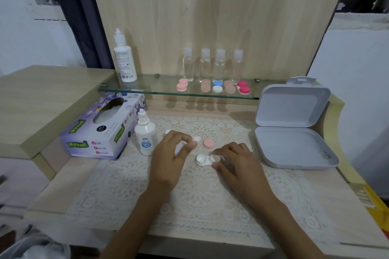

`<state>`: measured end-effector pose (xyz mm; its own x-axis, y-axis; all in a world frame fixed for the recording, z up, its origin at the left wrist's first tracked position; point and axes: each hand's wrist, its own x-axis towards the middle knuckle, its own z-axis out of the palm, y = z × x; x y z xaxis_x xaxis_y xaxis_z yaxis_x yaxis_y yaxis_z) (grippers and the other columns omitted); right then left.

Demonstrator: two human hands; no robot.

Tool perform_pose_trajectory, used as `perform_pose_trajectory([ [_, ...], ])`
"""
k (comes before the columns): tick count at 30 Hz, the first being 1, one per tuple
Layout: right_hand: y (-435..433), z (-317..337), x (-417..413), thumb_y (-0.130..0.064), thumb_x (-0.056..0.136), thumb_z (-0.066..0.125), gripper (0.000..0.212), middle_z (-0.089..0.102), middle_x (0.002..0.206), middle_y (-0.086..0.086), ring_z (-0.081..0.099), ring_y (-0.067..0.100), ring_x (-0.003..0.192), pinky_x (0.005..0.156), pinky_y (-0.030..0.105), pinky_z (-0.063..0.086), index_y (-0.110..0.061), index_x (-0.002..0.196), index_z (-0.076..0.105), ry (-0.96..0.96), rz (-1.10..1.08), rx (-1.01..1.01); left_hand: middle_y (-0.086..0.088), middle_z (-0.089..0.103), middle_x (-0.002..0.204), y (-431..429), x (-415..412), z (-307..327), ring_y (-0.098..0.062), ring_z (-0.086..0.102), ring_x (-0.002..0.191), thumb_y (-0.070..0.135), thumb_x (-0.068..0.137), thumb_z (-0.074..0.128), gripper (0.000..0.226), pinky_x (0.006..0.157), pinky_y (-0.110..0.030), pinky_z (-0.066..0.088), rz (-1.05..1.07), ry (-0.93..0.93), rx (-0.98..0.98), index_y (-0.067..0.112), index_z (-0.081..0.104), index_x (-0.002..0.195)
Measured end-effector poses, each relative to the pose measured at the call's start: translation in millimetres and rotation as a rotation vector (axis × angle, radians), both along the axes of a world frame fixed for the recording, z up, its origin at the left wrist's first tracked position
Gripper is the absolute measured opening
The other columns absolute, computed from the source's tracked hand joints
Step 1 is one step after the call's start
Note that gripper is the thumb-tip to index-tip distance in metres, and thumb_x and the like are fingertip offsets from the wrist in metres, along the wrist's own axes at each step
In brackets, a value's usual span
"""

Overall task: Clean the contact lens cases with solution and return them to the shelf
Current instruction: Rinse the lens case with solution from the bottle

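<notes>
On the lace mat [210, 206], the right hand [237, 162] pinches the open white lens case [201, 160] by one end — the left hand [168, 153] pinches a small white thing [180, 147], blurred, near the pink cap [208, 143].

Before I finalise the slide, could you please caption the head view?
Right hand holds an open lens case on the lace mat while left hand pinches a white item.

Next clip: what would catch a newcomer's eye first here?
Two hands work over the lace mat: the right hand pinches an open white lens case, the left hand curled beside it. Behind, a row of coloured lens cases lines the glass shelf; an open grey box sits right.
</notes>
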<state>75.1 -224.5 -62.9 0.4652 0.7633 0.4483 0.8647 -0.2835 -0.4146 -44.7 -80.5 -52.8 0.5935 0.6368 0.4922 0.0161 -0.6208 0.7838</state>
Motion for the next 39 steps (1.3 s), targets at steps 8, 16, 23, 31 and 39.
perform_pose_trajectory([
  [8, -3.9, 8.3, -5.0, -0.042, 0.085, 0.058, 0.034, 0.054, 0.107, -0.024, 0.049, 0.004, 0.102, 0.086, 0.030, 0.043, -0.036, 0.118, 0.058, 0.151, 0.050, 0.145, 0.012, 0.065, 0.091, -7.1, -3.1, 4.7, -0.004, 0.061, 0.090, 0.028, 0.090, 0.059, 0.008, 0.078, -0.010, 0.041, -0.198, -0.111, 0.025, 0.023, 0.066, 0.091],
  [16, -9.0, 19.6, -12.3, -0.037, 0.080, 0.067, 0.012, 0.065, 0.089, -0.009, 0.059, 0.015, 0.087, 0.074, 0.028, 0.045, -0.028, 0.088, 0.069, 0.560, 0.198, 0.364, 0.010, 0.070, 0.092, -10.0, -2.5, 0.7, -0.009, 0.066, 0.089, 0.020, 0.085, 0.069, 0.010, 0.074, -0.017, 0.049, -0.340, -0.040, 0.032, 0.016, 0.071, 0.094],
  [23, -10.6, 23.9, -17.4, -0.004, 0.085, 0.064, 0.004, 0.063, 0.084, 0.011, 0.058, 0.026, 0.076, 0.065, 0.026, 0.051, -0.006, 0.081, 0.063, 0.841, 0.144, 0.474, 0.018, 0.067, 0.097, -5.6, -2.7, -1.3, -0.011, 0.062, 0.095, 0.019, 0.081, 0.057, 0.022, 0.078, -0.026, 0.050, -0.159, 0.034, 0.102, 0.033, 0.067, 0.094],
  [31, -5.6, 16.8, -10.2, -0.017, 0.084, 0.070, 0.011, 0.064, 0.076, -0.001, 0.057, 0.019, 0.068, 0.059, 0.028, 0.045, -0.025, 0.089, 0.065, 0.671, 0.009, 0.436, 0.020, 0.064, 0.090, -5.1, 0.5, -5.5, -0.001, 0.054, 0.088, 0.034, 0.073, 0.076, 0.022, 0.083, -0.027, 0.046, -0.090, 0.267, 0.161, 0.029, 0.069, 0.094],
  [39, 21.6, 25.6, -1.3, -0.026, 0.091, 0.057, 0.018, 0.061, 0.085, -0.002, 0.057, 0.017, 0.077, 0.061, 0.031, 0.043, -0.019, 0.096, 0.073, -0.057, -0.023, -0.052, 0.008, 0.073, 0.080, -7.5, -2.8, 2.5, 0.001, 0.064, 0.074, 0.018, 0.070, 0.083, 0.030, 0.068, -0.004, 0.040, -0.108, 0.178, -0.125, 0.021, 0.065, 0.094],
])
